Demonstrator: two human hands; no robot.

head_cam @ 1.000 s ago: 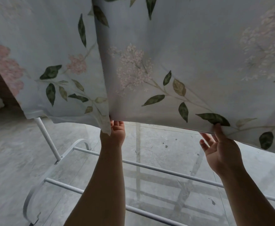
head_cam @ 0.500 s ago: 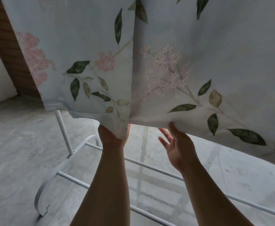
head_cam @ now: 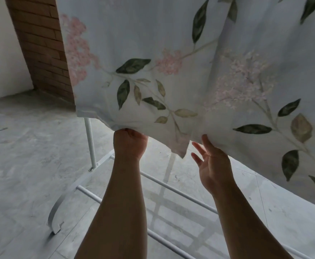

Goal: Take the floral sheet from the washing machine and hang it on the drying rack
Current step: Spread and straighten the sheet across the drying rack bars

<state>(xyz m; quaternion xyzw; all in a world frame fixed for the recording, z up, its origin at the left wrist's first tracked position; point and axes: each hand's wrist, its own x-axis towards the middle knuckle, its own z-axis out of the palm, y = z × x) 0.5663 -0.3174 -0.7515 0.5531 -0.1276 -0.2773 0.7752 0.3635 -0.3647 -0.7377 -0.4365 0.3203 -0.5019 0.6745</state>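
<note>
Grey concrete floor (head_cam: 31, 165), brick pillar (head_cam: 43, 43).

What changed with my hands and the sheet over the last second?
Your right hand slid left along the lower hem of the floral sheet, ending open, close beside your left hand. The left hand kept gripping the hem; the sheet stayed hanging in front of the drying rack.

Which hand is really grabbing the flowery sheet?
The left hand, bunched in a fist round the bottom edge of the floral sheet. The right hand has straight, spread fingers barely touching it.
</note>
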